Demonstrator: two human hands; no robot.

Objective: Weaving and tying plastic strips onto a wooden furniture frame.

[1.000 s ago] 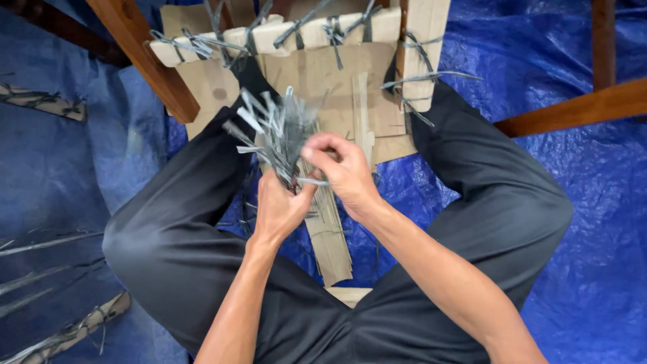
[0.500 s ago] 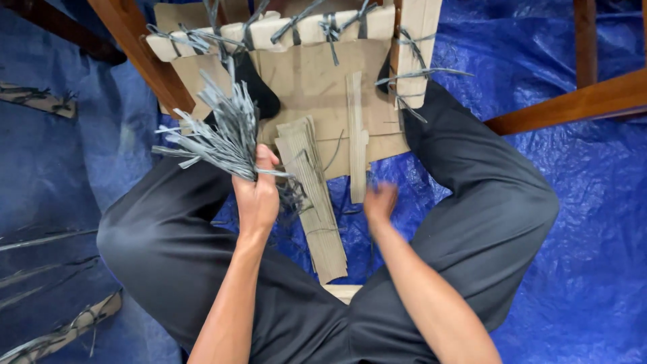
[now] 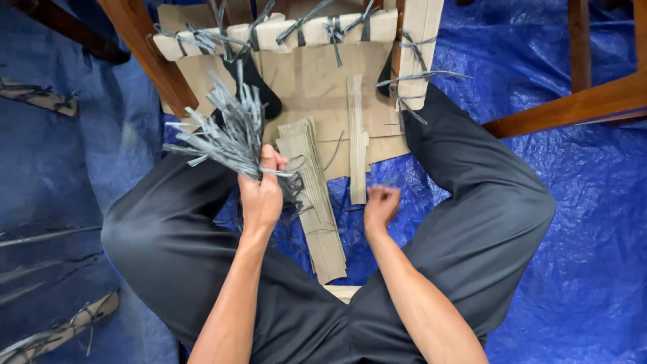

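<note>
- Fingers of the left hand [image 3: 261, 192] wrap tight around a bunch of grey strips [image 3: 226, 131], which fan up and left above the lap.
- Right hand [image 3: 381, 205] is curled into a loose fist; whether it holds anything is unclear.
- Between the hands, a stack of cardboard slats [image 3: 313, 195] lies on the blue tarp [image 3: 593, 222].
- Farther off, a cardboard panel [image 3: 317, 87] bound with grey ties leans against wooden legs [image 3: 145, 54].

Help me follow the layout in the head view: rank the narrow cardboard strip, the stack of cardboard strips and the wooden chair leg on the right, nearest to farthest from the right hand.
From the right hand:
1. Narrow cardboard strip, just above-left of the fist.
2. Stack of cardboard strips, further left, beside the left hand.
3. Wooden chair leg, far off to the upper right.
</note>
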